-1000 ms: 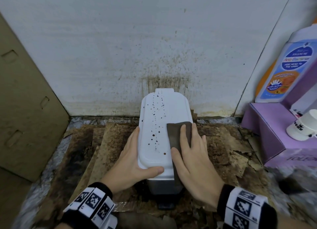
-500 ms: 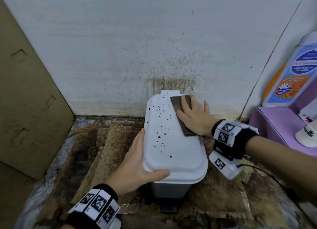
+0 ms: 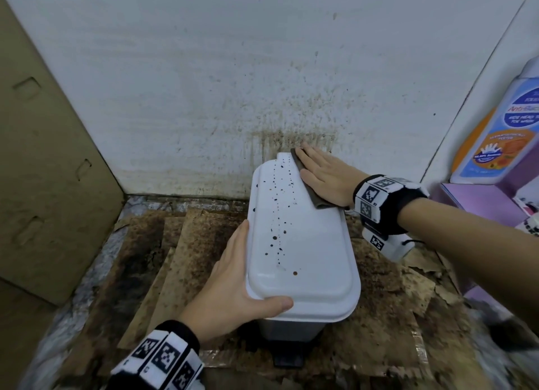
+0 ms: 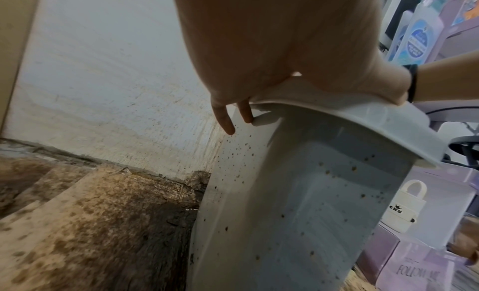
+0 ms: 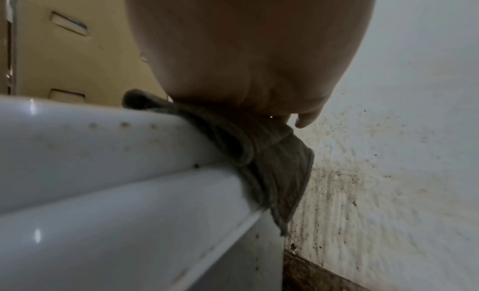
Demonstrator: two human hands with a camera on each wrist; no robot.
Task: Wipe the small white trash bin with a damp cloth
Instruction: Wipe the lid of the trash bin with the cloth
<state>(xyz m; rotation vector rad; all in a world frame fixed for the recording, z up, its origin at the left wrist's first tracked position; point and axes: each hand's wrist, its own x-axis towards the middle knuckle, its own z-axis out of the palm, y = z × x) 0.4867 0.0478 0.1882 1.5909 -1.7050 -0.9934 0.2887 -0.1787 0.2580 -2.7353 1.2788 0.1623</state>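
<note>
The small white trash bin (image 3: 303, 273) stands against the wall, with dark spots running in a line down its lid. My left hand (image 3: 233, 284) grips the lid's near left corner, thumb across the front edge and fingers (image 4: 223, 119) down the bin's speckled side (image 4: 311, 193). My right hand (image 3: 323, 173) lies flat on a dark cloth (image 3: 309, 191) and presses it onto the lid's far right part, fingertips near the wall. In the right wrist view the cloth (image 5: 272, 162) hangs over the lid's rim (image 5: 103, 152) under the palm (image 5: 246, 49).
The white wall (image 3: 262, 83) behind the bin is stained brown. A cardboard panel (image 3: 43, 170) closes the left side. Soiled cardboard sheets (image 3: 175, 258) cover the floor. At the right stand a purple box (image 3: 478, 202) and a wash bottle (image 3: 501, 127). The bin's pedal (image 3: 287, 360) sticks out in front.
My right hand has slid the cloth along the lid's right side from the near end to the far end by the wall. The left hand has kept its hold on the near corner.
</note>
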